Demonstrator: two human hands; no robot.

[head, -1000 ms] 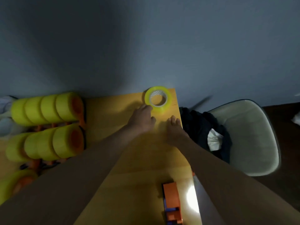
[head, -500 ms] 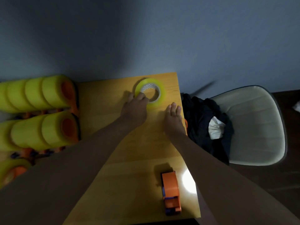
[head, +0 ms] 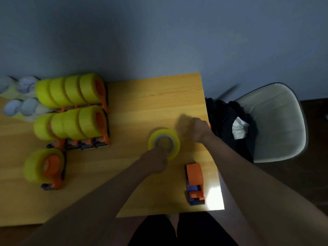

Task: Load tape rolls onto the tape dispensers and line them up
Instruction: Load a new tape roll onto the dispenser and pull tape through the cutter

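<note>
One empty orange dispenser (head: 194, 185) lies nearest us by the table's (head: 156, 103) right edge. Just beyond it our left hand (head: 156, 161) grips the near rim of a yellow tape roll (head: 164, 143), fingers curled on it; the roll looks tilted, though blur hides whether it touches the wood. Our right hand (head: 199, 129) sits further right, curled into a loose fist at the table edge. Farther left, a single loaded dispenser (head: 45, 167) stands before two rows of loaded dispensers (head: 74, 110).

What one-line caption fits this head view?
Left hand grips a yellow tape roll near an empty orange dispenser; loaded dispensers line the table's left.
</note>
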